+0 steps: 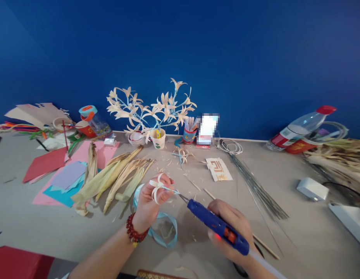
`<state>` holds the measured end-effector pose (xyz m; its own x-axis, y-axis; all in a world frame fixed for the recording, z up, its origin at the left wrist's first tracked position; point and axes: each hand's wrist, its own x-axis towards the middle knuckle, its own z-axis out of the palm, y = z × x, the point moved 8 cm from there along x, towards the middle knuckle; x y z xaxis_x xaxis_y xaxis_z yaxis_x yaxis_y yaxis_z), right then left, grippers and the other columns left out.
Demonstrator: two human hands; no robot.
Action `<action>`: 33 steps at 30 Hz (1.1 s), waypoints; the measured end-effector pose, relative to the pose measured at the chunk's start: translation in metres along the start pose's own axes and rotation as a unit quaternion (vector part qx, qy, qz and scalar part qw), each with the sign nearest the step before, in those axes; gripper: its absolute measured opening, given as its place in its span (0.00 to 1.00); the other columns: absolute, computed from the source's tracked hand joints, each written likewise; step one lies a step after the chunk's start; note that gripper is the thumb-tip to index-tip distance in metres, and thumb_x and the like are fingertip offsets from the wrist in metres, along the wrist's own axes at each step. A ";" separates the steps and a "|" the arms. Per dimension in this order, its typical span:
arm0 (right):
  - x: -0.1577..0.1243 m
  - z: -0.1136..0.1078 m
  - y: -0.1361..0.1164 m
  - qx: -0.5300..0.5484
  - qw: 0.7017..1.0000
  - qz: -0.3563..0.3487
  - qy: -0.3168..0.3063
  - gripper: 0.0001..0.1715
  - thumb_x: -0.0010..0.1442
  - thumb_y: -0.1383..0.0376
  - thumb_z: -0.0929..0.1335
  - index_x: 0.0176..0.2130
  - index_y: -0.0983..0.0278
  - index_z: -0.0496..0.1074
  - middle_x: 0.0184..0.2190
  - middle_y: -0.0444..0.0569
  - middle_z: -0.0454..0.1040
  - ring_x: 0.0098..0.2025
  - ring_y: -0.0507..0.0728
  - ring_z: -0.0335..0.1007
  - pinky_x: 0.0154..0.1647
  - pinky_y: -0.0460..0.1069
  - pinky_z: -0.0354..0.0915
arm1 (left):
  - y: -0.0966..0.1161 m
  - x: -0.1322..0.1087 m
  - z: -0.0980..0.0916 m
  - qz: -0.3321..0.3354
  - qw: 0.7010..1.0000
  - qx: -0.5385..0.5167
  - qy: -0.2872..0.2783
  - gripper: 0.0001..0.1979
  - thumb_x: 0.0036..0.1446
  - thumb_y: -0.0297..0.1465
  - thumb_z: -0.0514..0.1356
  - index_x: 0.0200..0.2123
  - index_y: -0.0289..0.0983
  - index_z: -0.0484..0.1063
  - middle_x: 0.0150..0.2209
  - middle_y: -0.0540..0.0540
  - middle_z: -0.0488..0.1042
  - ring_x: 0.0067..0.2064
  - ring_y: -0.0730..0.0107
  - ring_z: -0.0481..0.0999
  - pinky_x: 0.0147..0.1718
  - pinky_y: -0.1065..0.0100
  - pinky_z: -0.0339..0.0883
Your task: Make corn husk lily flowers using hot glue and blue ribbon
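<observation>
My left hand (150, 201) is closed in a pinch on a small pale husk flower (157, 187) with curled petals, held above the table. A red bead bracelet (135, 232) is on that wrist. My right hand (230, 228) is wrapped round a blue hot glue gun (217, 226). The gun's metal nozzle (183, 198) points left and touches the base of the husk flower. A white glue stick juts from the gun's rear at the lower right.
Dried corn husks (116, 176) and coloured paper sheets (57, 170) lie at left. A cup of finished husk flowers (156, 116) stands at the back. Thin wires (258, 186), wooden sticks, a plastic bottle (302, 126), a white adapter (312, 188) and light blue ribbon (165, 234) lie around.
</observation>
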<state>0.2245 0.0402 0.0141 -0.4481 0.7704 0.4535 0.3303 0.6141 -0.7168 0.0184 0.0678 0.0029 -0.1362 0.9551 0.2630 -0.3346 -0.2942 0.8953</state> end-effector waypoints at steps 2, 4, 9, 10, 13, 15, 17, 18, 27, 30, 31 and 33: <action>0.001 0.000 -0.002 -0.010 1.000 -0.002 -0.006 0.05 0.57 0.63 0.63 0.34 0.59 0.59 0.27 0.44 0.63 0.26 0.54 0.61 0.26 0.47 0.58 | -0.002 -0.001 0.000 -0.013 1.000 -0.010 0.010 0.02 0.51 0.29 0.67 0.28 0.42 0.77 0.32 0.47 0.70 0.41 0.60 0.72 0.45 0.56 0.68; 0.002 0.000 -0.004 -0.028 0.999 -0.006 -0.013 0.05 0.57 0.63 0.63 0.34 0.59 0.59 0.27 0.44 0.64 0.26 0.54 0.62 0.26 0.47 0.58 | -0.004 -0.001 -0.001 -0.025 0.999 -0.025 0.022 0.03 0.50 0.29 0.68 0.28 0.42 0.77 0.32 0.47 0.70 0.40 0.61 0.72 0.44 0.57 0.68; 0.003 0.001 -0.006 -0.071 0.997 -0.021 -0.018 0.07 0.58 0.61 0.63 0.34 0.59 0.58 0.26 0.44 0.64 0.25 0.54 0.62 0.25 0.46 0.57 | -0.008 -0.003 -0.001 -0.063 0.996 -0.051 0.047 0.04 0.49 0.30 0.68 0.25 0.41 0.77 0.32 0.48 0.69 0.39 0.64 0.72 0.45 0.59 0.67; 0.003 0.002 -0.005 -0.082 0.996 -0.024 -0.017 0.07 0.58 0.60 0.63 0.34 0.59 0.57 0.26 0.43 0.63 0.24 0.54 0.62 0.24 0.46 0.57 | -0.008 -0.003 0.000 -0.069 0.995 -0.055 0.047 0.04 0.49 0.30 0.68 0.25 0.41 0.76 0.31 0.48 0.69 0.38 0.64 0.71 0.45 0.59 0.67; 0.005 0.005 -0.002 -0.129 0.991 -0.016 -0.015 0.07 0.59 0.60 0.62 0.35 0.59 0.57 0.27 0.44 0.65 0.24 0.54 0.64 0.24 0.46 0.58 | -0.005 -0.002 0.005 -0.082 0.993 -0.081 0.034 0.05 0.50 0.31 0.67 0.25 0.39 0.75 0.29 0.48 0.67 0.37 0.66 0.69 0.46 0.59 0.65; 0.008 0.006 0.001 -0.178 0.984 0.004 -0.019 0.06 0.59 0.61 0.62 0.37 0.59 0.59 0.30 0.46 0.69 0.25 0.55 0.67 0.25 0.46 0.60 | -0.003 -0.001 0.008 -0.092 0.989 -0.110 0.023 0.06 0.50 0.30 0.67 0.24 0.39 0.73 0.29 0.49 0.66 0.36 0.68 0.67 0.46 0.60 0.65; 0.010 0.004 0.004 -0.235 0.971 0.032 -0.033 0.06 0.59 0.62 0.62 0.39 0.59 0.61 0.33 0.48 0.73 0.26 0.55 0.71 0.26 0.47 0.61 | -0.002 -0.001 0.009 -0.099 0.985 -0.139 0.022 0.07 0.49 0.29 0.68 0.24 0.38 0.72 0.28 0.50 0.66 0.36 0.69 0.66 0.46 0.61 0.65; 0.010 0.002 0.006 -0.262 0.963 0.049 -0.043 0.07 0.59 0.63 0.62 0.40 0.59 0.62 0.35 0.48 0.74 0.27 0.56 0.72 0.27 0.47 0.61 | -0.001 -0.001 0.008 -0.102 0.983 -0.151 0.026 0.08 0.49 0.29 0.68 0.24 0.38 0.72 0.28 0.50 0.65 0.37 0.69 0.66 0.45 0.62 0.65; 0.003 -0.067 0.080 -0.462 0.857 0.201 -0.108 0.10 0.61 0.64 0.62 0.44 0.62 0.66 0.40 0.52 0.75 0.29 0.57 0.73 0.25 0.47 0.58 | -0.011 -0.003 0.005 -0.123 0.976 -0.177 0.015 0.07 0.49 0.29 0.69 0.27 0.38 0.73 0.31 0.51 0.69 0.38 0.71 0.68 0.45 0.64 0.66; 0.007 -0.078 0.105 -0.497 0.832 0.203 -0.140 0.13 0.61 0.66 0.62 0.46 0.64 0.66 0.44 0.56 0.73 0.34 0.60 0.74 0.28 0.49 0.59 | -0.018 -0.005 0.004 -0.129 0.976 -0.174 0.015 0.07 0.48 0.29 0.69 0.27 0.38 0.73 0.33 0.51 0.71 0.39 0.71 0.70 0.46 0.63 0.66; 0.008 -0.079 0.111 -0.501 0.830 0.197 -0.147 0.14 0.61 0.66 0.63 0.47 0.65 0.67 0.46 0.58 0.73 0.36 0.62 0.74 0.29 0.50 0.60 | -0.020 -0.005 0.004 -0.131 0.977 -0.168 0.015 0.07 0.48 0.29 0.69 0.27 0.38 0.73 0.33 0.51 0.71 0.38 0.71 0.70 0.46 0.63 0.66; 0.010 -0.078 0.119 -0.499 0.832 0.182 -0.159 0.15 0.61 0.66 0.63 0.48 0.65 0.67 0.48 0.58 0.71 0.39 0.62 0.74 0.32 0.51 0.62 | -0.023 -0.006 0.004 -0.132 0.978 -0.161 0.013 0.07 0.48 0.29 0.69 0.27 0.38 0.73 0.33 0.51 0.72 0.38 0.71 0.71 0.47 0.63 0.66</action>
<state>0.3239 0.1349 -0.0256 -0.3126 0.9495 0.0251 0.9465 0.3092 0.0921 0.0305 0.0693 -0.0177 -0.0276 0.9993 0.0253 -0.6367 -0.0371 0.7702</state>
